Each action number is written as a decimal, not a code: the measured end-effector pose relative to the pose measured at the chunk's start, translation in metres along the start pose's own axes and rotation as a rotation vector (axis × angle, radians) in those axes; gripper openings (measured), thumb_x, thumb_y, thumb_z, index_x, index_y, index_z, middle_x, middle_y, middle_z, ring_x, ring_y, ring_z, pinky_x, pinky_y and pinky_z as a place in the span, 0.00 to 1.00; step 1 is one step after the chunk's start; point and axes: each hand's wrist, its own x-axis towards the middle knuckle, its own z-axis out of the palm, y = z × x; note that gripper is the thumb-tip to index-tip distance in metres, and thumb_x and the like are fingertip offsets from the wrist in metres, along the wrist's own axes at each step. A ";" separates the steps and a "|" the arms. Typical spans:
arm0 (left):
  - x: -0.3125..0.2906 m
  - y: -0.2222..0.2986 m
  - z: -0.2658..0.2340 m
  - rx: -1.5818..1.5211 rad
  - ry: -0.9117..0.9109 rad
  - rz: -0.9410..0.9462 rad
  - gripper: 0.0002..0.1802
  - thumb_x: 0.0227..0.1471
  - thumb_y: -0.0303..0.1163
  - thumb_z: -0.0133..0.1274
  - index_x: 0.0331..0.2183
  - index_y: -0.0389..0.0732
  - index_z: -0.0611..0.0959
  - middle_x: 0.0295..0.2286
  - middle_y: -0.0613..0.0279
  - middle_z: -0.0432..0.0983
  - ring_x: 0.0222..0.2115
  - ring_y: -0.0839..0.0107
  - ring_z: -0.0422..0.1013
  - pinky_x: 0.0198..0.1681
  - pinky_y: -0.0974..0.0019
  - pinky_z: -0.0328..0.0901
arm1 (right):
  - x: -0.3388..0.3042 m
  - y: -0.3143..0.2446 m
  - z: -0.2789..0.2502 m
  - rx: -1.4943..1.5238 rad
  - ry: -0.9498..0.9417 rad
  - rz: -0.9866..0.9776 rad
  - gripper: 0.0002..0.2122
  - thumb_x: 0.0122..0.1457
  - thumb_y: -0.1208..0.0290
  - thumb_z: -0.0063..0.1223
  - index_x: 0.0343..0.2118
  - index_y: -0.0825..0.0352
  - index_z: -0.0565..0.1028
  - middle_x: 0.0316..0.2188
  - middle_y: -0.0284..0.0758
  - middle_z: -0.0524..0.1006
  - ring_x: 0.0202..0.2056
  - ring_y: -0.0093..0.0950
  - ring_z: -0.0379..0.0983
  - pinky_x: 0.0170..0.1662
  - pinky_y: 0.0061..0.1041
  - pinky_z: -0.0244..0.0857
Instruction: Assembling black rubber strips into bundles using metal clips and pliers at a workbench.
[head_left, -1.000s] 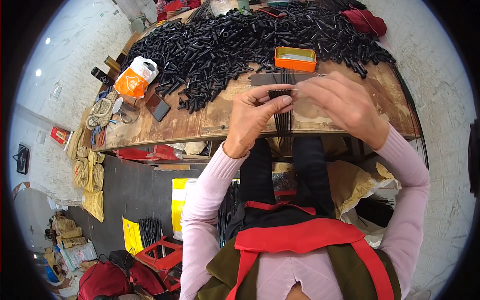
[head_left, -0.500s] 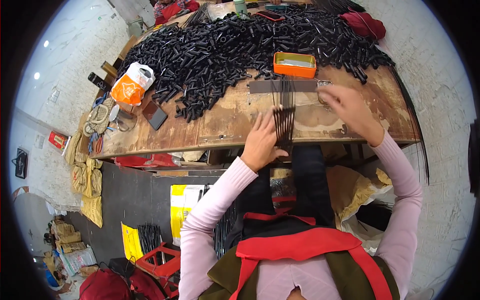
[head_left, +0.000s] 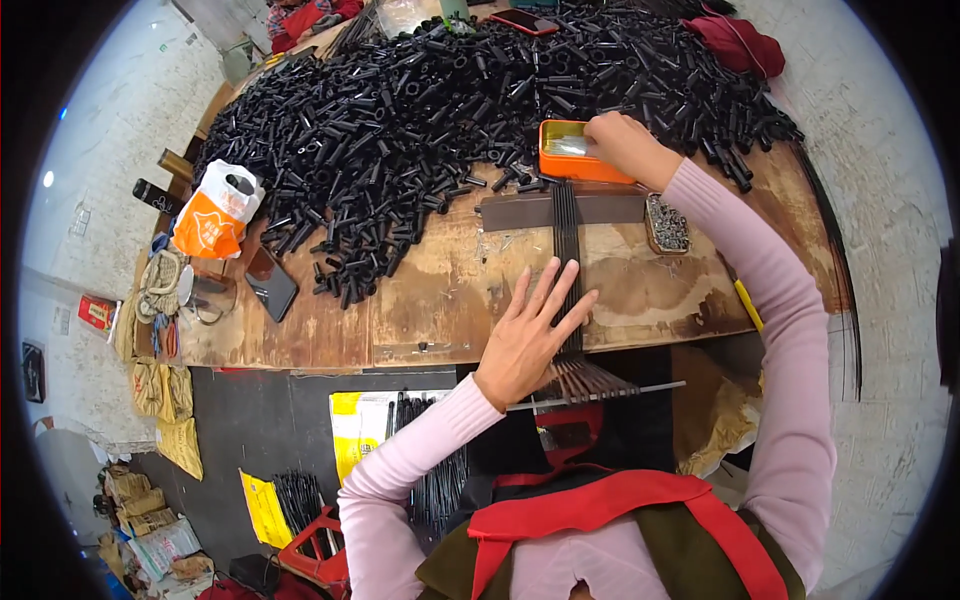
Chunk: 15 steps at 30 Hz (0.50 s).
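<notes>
My left hand (head_left: 530,335) lies flat with fingers spread, pressing on a row of thin black rods (head_left: 566,225) at the table's front. The rods lie side by side, their far ends across a flat dark strip (head_left: 515,211). Their near ends (head_left: 590,380) fan out past the table edge, beside a thin pale bar (head_left: 660,386). My right hand (head_left: 628,143) reaches over the right end of an orange rectangular box (head_left: 575,168) with a yellow inside. Its fingers are curled down, and the fingertips are hidden; clear flat pieces show inside the box.
Behind the box spreads a large heap of short black tubes (head_left: 400,130). Small metal parts fill a little container (head_left: 667,225) right of the strip. Leftward are a phone (head_left: 271,283), a white-and-orange bag (head_left: 218,210) and a glass mug (head_left: 210,293). Another person (head_left: 305,18) sits far left.
My right hand has moved from near the small metal-parts container to the orange box. The rods have come nearer to me and lie flatter, with my left hand now spread over them.
</notes>
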 end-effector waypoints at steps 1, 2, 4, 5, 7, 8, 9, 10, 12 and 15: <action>0.001 -0.002 -0.001 -0.055 -0.014 -0.002 0.43 0.46 0.23 0.51 0.64 0.53 0.61 0.66 0.54 0.46 0.66 0.54 0.44 0.66 0.44 0.43 | 0.004 0.006 0.005 -0.053 -0.103 0.087 0.09 0.53 0.74 0.53 0.35 0.73 0.78 0.30 0.49 0.78 0.34 0.48 0.77 0.39 0.43 0.71; 0.001 -0.004 -0.001 -0.108 -0.026 -0.004 0.44 0.44 0.18 0.47 0.63 0.53 0.61 0.66 0.53 0.45 0.66 0.53 0.43 0.66 0.43 0.43 | 0.006 0.011 0.007 -0.035 -0.109 0.069 0.09 0.53 0.74 0.53 0.35 0.73 0.78 0.30 0.49 0.78 0.34 0.48 0.77 0.39 0.43 0.71; 0.002 -0.007 -0.002 -0.117 -0.021 -0.001 0.46 0.41 0.17 0.46 0.64 0.53 0.61 0.66 0.53 0.45 0.66 0.53 0.43 0.66 0.43 0.42 | 0.005 0.016 0.005 0.043 -0.076 0.061 0.08 0.53 0.74 0.54 0.33 0.73 0.78 0.29 0.49 0.78 0.33 0.47 0.77 0.38 0.42 0.71; 0.003 -0.008 -0.003 -0.192 -0.036 0.004 0.46 0.41 0.17 0.47 0.63 0.52 0.61 0.65 0.52 0.45 0.66 0.53 0.43 0.66 0.43 0.42 | 0.004 0.016 0.001 0.059 -0.086 0.052 0.08 0.53 0.74 0.54 0.33 0.73 0.78 0.29 0.49 0.78 0.33 0.47 0.77 0.38 0.42 0.71; 0.003 -0.009 -0.004 -0.273 -0.053 0.010 0.47 0.40 0.17 0.48 0.63 0.52 0.61 0.65 0.52 0.45 0.66 0.52 0.43 0.66 0.43 0.42 | -0.002 0.011 -0.011 0.189 -0.024 0.081 0.06 0.53 0.75 0.53 0.31 0.72 0.77 0.29 0.47 0.77 0.32 0.46 0.77 0.36 0.41 0.71; 0.004 -0.009 -0.004 -0.235 -0.062 0.017 0.47 0.40 0.18 0.49 0.63 0.52 0.61 0.65 0.51 0.45 0.66 0.52 0.43 0.66 0.43 0.42 | -0.007 0.006 -0.017 0.195 -0.028 0.064 0.06 0.53 0.75 0.53 0.31 0.72 0.77 0.29 0.47 0.77 0.32 0.46 0.77 0.36 0.41 0.71; 0.004 -0.010 -0.005 -0.195 -0.069 0.022 0.47 0.39 0.19 0.49 0.63 0.52 0.61 0.65 0.50 0.45 0.66 0.52 0.42 0.66 0.43 0.41 | -0.014 0.000 -0.022 0.190 0.117 0.004 0.06 0.54 0.75 0.52 0.33 0.71 0.77 0.28 0.46 0.76 0.31 0.45 0.76 0.35 0.40 0.70; 0.005 -0.010 -0.005 -0.197 -0.069 0.022 0.47 0.39 0.19 0.49 0.63 0.52 0.61 0.65 0.50 0.45 0.66 0.52 0.42 0.66 0.43 0.41 | -0.023 -0.008 -0.025 0.185 0.262 -0.059 0.07 0.54 0.76 0.52 0.35 0.70 0.76 0.27 0.44 0.75 0.31 0.44 0.75 0.35 0.38 0.69; 0.005 -0.010 -0.005 -0.158 -0.039 0.080 0.47 0.38 0.19 0.50 0.63 0.52 0.62 0.65 0.50 0.45 0.66 0.52 0.42 0.66 0.43 0.41 | -0.044 -0.026 -0.023 0.142 0.206 -0.117 0.08 0.55 0.76 0.51 0.37 0.69 0.75 0.28 0.44 0.74 0.31 0.43 0.74 0.35 0.38 0.69; 0.006 -0.010 -0.005 -0.212 -0.081 0.020 0.46 0.39 0.19 0.49 0.63 0.52 0.63 0.65 0.50 0.45 0.66 0.52 0.43 0.66 0.44 0.41 | -0.069 -0.041 -0.016 0.110 0.103 -0.177 0.10 0.55 0.76 0.50 0.41 0.69 0.74 0.29 0.42 0.73 0.33 0.43 0.73 0.36 0.37 0.68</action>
